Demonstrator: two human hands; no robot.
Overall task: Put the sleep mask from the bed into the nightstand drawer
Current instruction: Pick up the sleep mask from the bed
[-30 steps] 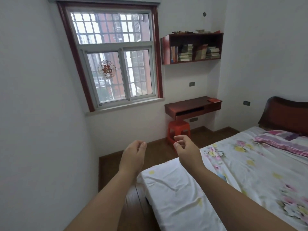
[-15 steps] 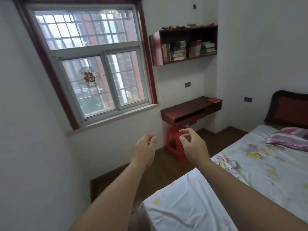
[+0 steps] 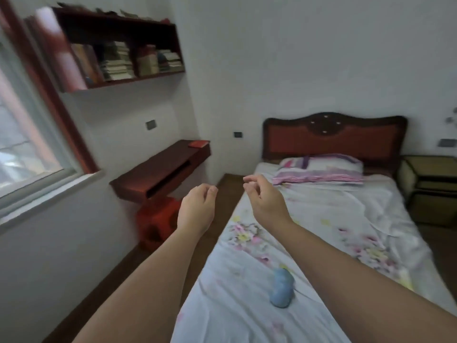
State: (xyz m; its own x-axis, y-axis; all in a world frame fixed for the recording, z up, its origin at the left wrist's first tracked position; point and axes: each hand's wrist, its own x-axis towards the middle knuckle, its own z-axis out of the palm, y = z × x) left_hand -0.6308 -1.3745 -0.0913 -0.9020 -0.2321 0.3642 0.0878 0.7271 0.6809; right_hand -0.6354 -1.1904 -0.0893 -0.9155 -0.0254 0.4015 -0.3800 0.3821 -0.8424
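A light blue sleep mask (image 3: 282, 288) lies on the white flowered sheet of the bed (image 3: 321, 243), near its foot and just left of my right forearm, which partly hides it. A yellowish nightstand (image 3: 430, 189) stands at the far right beside the headboard; its drawer front looks closed. My left hand (image 3: 197, 209) and my right hand (image 3: 264, 199) are raised in the air ahead of me, well beyond the mask, fingers loosely curled and holding nothing.
A striped pillow (image 3: 319, 169) lies at the head of the bed. On the left are a wall desk (image 3: 160, 169), a red plastic stool (image 3: 155, 219) under it, a bookshelf (image 3: 118, 50) and a window. A strip of wooden floor runs between bed and wall.
The view has swung right from the window to the whole bed, bringing the mask, headboard and nightstand into sight. Both hands stay raised and empty.
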